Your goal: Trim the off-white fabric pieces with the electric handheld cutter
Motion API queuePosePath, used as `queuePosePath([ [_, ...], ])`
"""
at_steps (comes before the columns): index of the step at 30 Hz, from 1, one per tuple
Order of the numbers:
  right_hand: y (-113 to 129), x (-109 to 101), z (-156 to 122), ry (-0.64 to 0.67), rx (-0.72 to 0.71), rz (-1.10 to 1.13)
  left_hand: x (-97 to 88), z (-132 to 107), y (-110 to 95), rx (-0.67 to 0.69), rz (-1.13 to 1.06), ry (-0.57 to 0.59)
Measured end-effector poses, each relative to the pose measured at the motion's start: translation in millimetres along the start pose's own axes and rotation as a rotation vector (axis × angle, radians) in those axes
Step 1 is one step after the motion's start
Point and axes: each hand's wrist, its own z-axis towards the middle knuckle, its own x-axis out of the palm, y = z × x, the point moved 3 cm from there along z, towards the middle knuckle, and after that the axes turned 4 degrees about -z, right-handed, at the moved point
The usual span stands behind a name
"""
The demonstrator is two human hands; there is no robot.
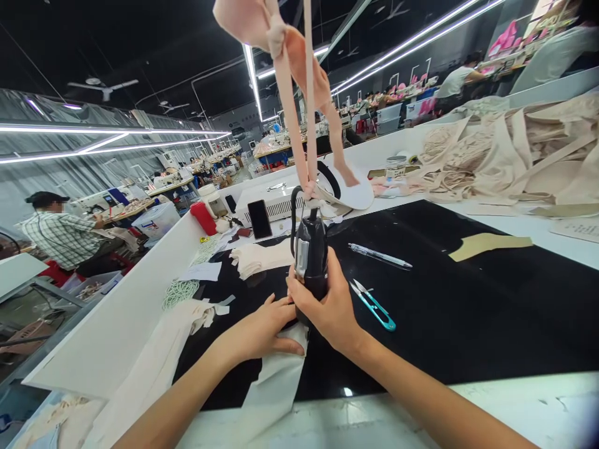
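Observation:
My right hand (327,305) is wrapped round a black handheld iron (310,252) that stands on the black work mat (468,305). My left hand (262,330) lies with fingers stretched out on a pale fabric piece (276,380) just left of the iron, pressing it down. The fabric runs off the near edge of the table. Beige straps (299,125) hang from above down to the top of the iron.
Teal thread snips (374,305) and a pen (379,255) lie right of the iron. A phone (259,219), red object (203,218), and beige fabric heap (515,156) sit further back. A white raised edge (126,312) borders the left. A person in a checked shirt (60,234) sits far left.

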Motion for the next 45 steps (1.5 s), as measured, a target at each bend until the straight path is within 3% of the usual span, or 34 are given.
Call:
queuePosePath([
  [11,7,0,-8,0.019,0.077,0.038,0.8,0,5,0.006,-0.049,-0.002],
  [16,6,1,-8,0.019,0.042,0.007,0.1,2,5,0.025,-0.022,0.003],
  [20,7,1,-9,0.015,0.048,-0.023,1.9,-7,0,0.061,0.062,-0.112],
  [22,8,1,-10,0.017,0.065,-0.026,6.7,-18,-5,0.044,0.130,-0.259],
  [24,9,1,-12,0.025,0.073,-0.023,16.9,-32,-12,-0.058,0.222,-0.376],
  [27,10,-1,-15,0.039,0.074,-0.029,40.7,-49,-21,-0.158,0.341,-0.341],
  [31,11,-7,-13,0.035,0.059,-0.015,55.3,-61,-23,-0.107,0.396,-0.342],
  [38,17,-12,-8,0.015,0.008,-0.002,37.6,-68,-5,0.131,0.277,-0.326],
  [45,15,-14,-12,0.019,-0.010,-0.034,28.5,-39,6,0.016,0.193,-0.473],
])
